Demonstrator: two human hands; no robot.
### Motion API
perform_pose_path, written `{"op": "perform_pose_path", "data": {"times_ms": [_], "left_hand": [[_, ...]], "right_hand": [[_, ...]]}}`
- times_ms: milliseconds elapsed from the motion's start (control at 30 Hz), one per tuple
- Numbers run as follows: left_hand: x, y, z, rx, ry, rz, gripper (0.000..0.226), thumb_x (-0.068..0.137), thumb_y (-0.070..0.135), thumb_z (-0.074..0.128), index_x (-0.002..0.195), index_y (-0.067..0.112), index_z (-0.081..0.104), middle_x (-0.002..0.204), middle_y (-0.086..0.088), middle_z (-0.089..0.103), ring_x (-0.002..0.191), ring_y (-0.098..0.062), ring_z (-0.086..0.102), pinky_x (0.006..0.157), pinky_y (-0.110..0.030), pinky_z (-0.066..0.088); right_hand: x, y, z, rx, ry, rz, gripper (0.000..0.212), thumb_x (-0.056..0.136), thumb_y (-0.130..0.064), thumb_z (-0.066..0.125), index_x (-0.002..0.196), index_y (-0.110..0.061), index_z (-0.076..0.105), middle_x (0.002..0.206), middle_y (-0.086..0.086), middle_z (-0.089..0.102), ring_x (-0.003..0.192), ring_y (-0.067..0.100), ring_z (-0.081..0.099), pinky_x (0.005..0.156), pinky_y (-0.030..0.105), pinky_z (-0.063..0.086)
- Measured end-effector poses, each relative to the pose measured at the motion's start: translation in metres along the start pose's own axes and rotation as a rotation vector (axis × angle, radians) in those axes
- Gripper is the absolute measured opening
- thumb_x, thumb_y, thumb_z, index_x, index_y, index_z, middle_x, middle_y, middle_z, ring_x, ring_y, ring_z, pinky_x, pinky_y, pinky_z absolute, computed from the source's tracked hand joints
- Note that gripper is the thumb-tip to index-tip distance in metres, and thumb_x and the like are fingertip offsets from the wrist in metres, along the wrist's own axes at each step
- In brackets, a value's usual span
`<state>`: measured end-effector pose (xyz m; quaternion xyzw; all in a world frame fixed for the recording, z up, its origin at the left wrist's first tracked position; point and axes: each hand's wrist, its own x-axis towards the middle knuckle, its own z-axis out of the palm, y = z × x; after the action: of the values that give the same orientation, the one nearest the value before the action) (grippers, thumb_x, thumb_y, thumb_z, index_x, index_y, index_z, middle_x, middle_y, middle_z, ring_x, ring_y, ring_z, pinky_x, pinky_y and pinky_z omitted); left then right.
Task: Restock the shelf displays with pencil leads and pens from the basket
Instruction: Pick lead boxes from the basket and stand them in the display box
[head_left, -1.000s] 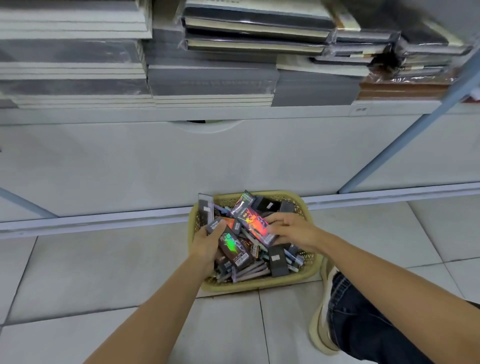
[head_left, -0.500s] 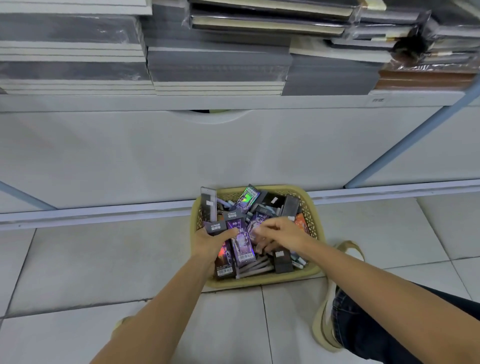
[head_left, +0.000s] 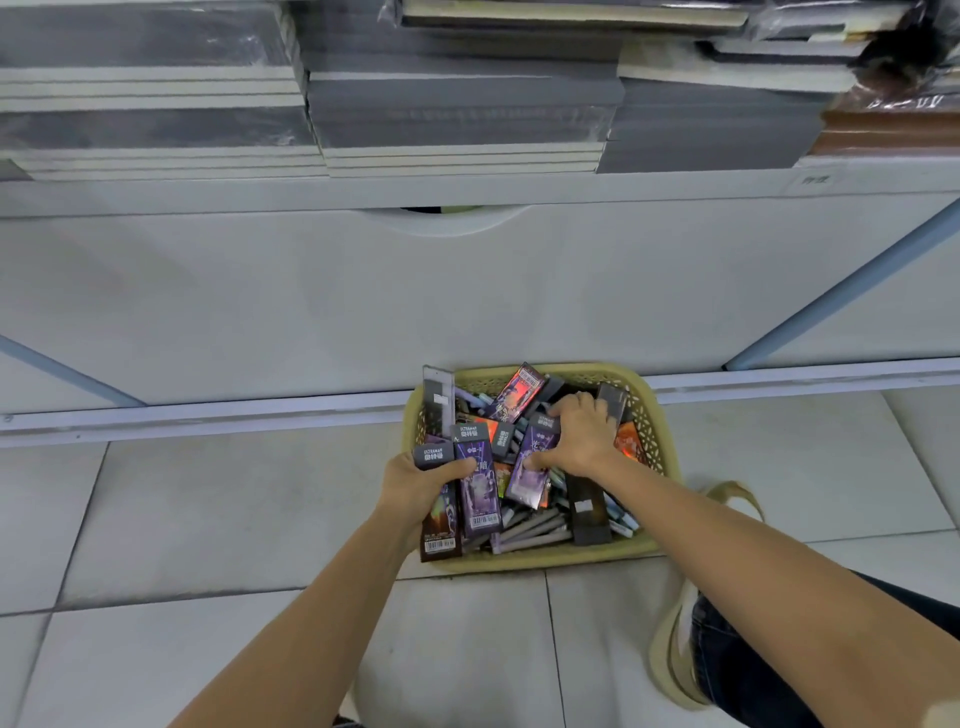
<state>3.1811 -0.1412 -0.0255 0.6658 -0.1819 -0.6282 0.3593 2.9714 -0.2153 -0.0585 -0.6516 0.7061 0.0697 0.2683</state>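
- Leftward, bare floor tiles lie open beside the basket, ending at the pale rail behind.
- Next, the left hand is at the basket's left rim, with fingers and thumb clenched round two long packs. Their lower ends overhang the front-left corner.
- Inside, more packs and grey pens are heaped to the rim, and one flat pack stands against the left wall.
- Mid-basket, the right hand curls its fingers over a purple pack, the thumb pinching its near edge.
- Rightward, a shoe stands near the front-right corner, narrowing that side.
- Overhead, stacked books reach the shelf edge.
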Motion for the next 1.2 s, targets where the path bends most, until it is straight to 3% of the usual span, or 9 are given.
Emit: {"op": "perform_pose_path", "data": {"times_ms": [200,367,433,533,633,767,833,1100,1200], "left_hand": [[-0.013,0.031,-0.006,0.062,-0.034,0.126,0.017,0.071,0.007,0.083,0.081,0.011,0.07,0.081,-0.01,0.075,0.068,-0.021,0.072,0.054,-0.025,0.057],[-0.041,0.11,-0.02,0.144,-0.112,0.3,0.022,0.073,0.018,0.083,0.088,0.008,0.071,0.073,-0.004,0.075,0.059,-0.016,0.069,0.051,-0.022,0.051],[-0.063,0.153,-0.029,0.177,-0.146,0.417,0.023,0.07,0.021,0.084,0.085,0.008,0.071,0.061,0.001,0.071,0.049,-0.011,0.063,0.048,-0.018,0.048],[-0.106,0.212,-0.043,0.206,-0.168,0.605,0.036,0.063,0.027,0.085,0.091,0.008,0.074,0.086,-0.014,0.075,0.077,-0.024,0.069,0.077,-0.039,0.055],[-0.153,0.257,-0.06,0.168,-0.124,0.835,0.047,0.054,0.038,0.087,0.09,0.011,0.074,0.09,-0.013,0.076,0.08,-0.025,0.071,0.074,-0.039,0.057],[-0.205,0.301,-0.082,0.08,-0.065,1.02,0.04,0.055,0.043,0.087,0.087,0.021,0.076,0.089,-0.005,0.077,0.08,-0.022,0.074,0.066,-0.029,0.058],[-0.222,0.319,-0.09,0.059,-0.029,1.068,0.043,0.057,0.043,0.086,0.091,0.019,0.076,0.09,-0.004,0.077,0.083,-0.021,0.074,0.069,-0.031,0.059],[-0.24,0.362,-0.102,-0.088,0.01,1.059,0.056,0.051,0.043,0.092,0.095,0.012,0.074,0.094,-0.01,0.075,0.085,-0.028,0.072,0.084,-0.058,0.055],[-0.234,0.375,-0.103,-0.168,0.048,1.059,0.033,0.06,0.034,0.088,0.087,0.02,0.076,0.089,-0.009,0.077,0.083,-0.027,0.074,0.082,-0.054,0.057]], "right_hand": [[-0.019,-0.001,-0.029,0.544,-0.097,-0.29,0.036,0.081,-0.008,0.076,0.106,-0.014,0.051,0.104,0.009,0.066,0.097,0.027,0.065,0.086,0.043,0.052],[-0.044,-0.043,-0.117,0.651,-0.127,-0.506,0.025,0.088,-0.005,0.068,0.11,-0.015,0.062,0.097,-0.007,0.067,0.086,-0.004,0.068,0.073,0.009,0.05],[-0.059,-0.067,-0.159,0.676,-0.093,-0.587,0.021,0.09,-0.004,0.064,0.11,-0.011,0.061,0.088,-0.008,0.067,0.073,-0.007,0.065,0.066,0.012,0.052],[-0.089,-0.102,-0.214,0.684,-0.003,-0.72,0.018,0.093,-0.004,0.061,0.109,-0.011,0.059,0.077,-0.005,0.064,0.067,0.0,0.062,0.066,0.026,0.053],[-0.126,-0.135,-0.264,0.694,0.106,-0.857,0.017,0.093,-0.007,0.062,0.105,-0.018,0.058,0.07,-0.013,0.064,0.068,0.003,0.06,0.071,0.034,0.053],[-0.171,-0.178,-0.333,0.816,0.327,-1.007,0.02,0.094,-0.004,0.059,0.102,-0.022,0.058,0.088,-0.002,0.065,0.074,0.003,0.061,0.069,0.017,0.051],[-0.187,-0.198,-0.365,0.864,0.417,-1.064,0.016,0.094,0.0,0.056,0.104,-0.013,0.056,0.096,0.013,0.061,0.078,0.009,0.06,0.069,0.019,0.053],[-0.187,-0.261,-0.456,0.895,0.692,-1.065,0.021,0.094,0.001,0.055,0.115,-0.001,0.052,0.102,0.02,0.061,0.085,0.021,0.063,0.078,0.034,0.06],[-0.173,-0.281,-0.463,0.797,0.734,-1.088,0.017,0.093,-0.001,0.058,0.108,-0.008,0.055,0.105,0.019,0.065,0.083,0.015,0.066,0.071,0.028,0.06]]}}
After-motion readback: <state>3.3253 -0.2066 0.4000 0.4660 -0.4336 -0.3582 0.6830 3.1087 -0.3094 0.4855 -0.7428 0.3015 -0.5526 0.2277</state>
